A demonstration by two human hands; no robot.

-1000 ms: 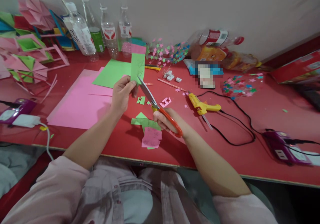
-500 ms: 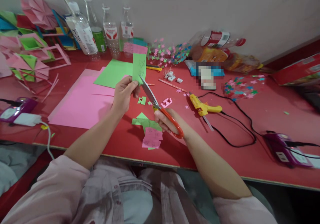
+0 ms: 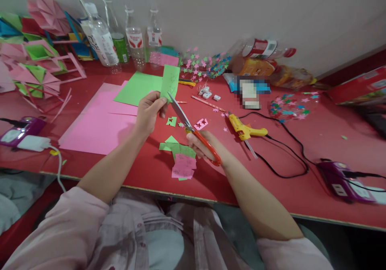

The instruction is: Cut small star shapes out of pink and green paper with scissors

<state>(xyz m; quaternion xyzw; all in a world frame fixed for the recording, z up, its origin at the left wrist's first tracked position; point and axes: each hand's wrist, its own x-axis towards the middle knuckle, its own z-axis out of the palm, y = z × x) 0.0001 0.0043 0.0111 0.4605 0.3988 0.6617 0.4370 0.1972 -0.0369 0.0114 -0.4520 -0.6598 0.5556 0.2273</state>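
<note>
The left hand [image 3: 152, 110] pinches the bottom of an upright green strip [image 3: 170, 81] marked with drawn lines — the right hand [image 3: 202, 144] is closed round the red handles of the scissors [image 3: 193, 129], their tips at the strip's lower part. Below the hands, green and pink pieces [image 3: 183, 162] overlap on the red worktop [image 3: 187, 190]; right of them lies a yellow glue gun [image 3: 247, 130].

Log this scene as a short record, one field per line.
Left hand: pinching green paper strip with drawn outlines
Right hand: holding orange-handled scissors, tip at the strip
Surface: red table
Near edge: green and pink paper pieces, overlapping
Left side: pink sheets, green sheet
Right side: yellow glue gun
</note>
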